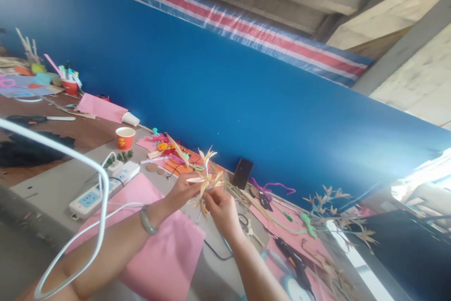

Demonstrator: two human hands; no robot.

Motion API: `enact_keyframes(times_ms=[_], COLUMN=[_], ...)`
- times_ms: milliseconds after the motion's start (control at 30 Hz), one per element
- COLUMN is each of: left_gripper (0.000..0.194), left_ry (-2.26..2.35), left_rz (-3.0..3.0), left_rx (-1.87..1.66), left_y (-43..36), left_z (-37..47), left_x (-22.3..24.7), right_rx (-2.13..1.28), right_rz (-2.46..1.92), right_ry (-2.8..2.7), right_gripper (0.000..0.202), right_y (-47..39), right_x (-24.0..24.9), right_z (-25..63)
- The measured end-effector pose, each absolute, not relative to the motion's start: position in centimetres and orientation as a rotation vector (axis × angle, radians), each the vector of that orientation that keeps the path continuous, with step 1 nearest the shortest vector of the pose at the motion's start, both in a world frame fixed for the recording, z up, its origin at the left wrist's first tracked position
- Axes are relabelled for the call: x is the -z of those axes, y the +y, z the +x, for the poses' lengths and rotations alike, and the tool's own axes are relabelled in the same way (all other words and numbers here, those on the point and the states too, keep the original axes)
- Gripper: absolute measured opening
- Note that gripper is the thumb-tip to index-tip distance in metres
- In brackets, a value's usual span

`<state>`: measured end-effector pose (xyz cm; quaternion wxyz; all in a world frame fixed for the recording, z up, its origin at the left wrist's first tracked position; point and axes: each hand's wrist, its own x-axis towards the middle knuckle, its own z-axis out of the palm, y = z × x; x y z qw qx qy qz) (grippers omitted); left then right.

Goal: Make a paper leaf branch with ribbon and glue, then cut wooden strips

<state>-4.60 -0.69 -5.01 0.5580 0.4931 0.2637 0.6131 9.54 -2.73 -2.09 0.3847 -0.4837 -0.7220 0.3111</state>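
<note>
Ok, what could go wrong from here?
The left hand and right hand hold the pale flower; squeezing might crease its thin petals. The white cable loops before the left forearm and could snag it. The red paper cup stands near the power strip; any liquid inside could spill onto its sockets.

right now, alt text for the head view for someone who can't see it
A person's left hand and right hand hold a pale straw-coloured, long-petalled flower above a cluttered grey table, with pink paper and a white plastic power strip nearby, a blue partition behind.
</note>
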Motion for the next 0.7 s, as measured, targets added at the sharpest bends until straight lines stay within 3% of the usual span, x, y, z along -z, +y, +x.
enact_keyframes(times_ms=[167,333,500,700], left_gripper=[0.029,0.020,0.040,0.047], left_ry=[0.589,0.706,0.710,0.699], left_rz=[1.196,1.252,1.215,1.121], left_rx=[-1.463,-1.644,-1.634,-1.526], left_y=[-0.69,-0.73,-0.67,-0.22], left_z=[-4.70,-4.90,-4.64,-4.55], left_x=[4.90,5.25,5.02,5.07], right_rx=[-0.570,-0.520,-0.528,-0.617], right_rz=[-1.288,-1.252,-1.254,-1.233], right_ry=[-1.883,-1.924,-1.931,-1.921], right_gripper=[0.031,0.024,0.025,0.024], right_y=[-2.69,-2.94,-2.81,-2.69], right_x=[2.14,2.15,2.42,2.91], right_z=[9.19,8.99,9.00,9.05])
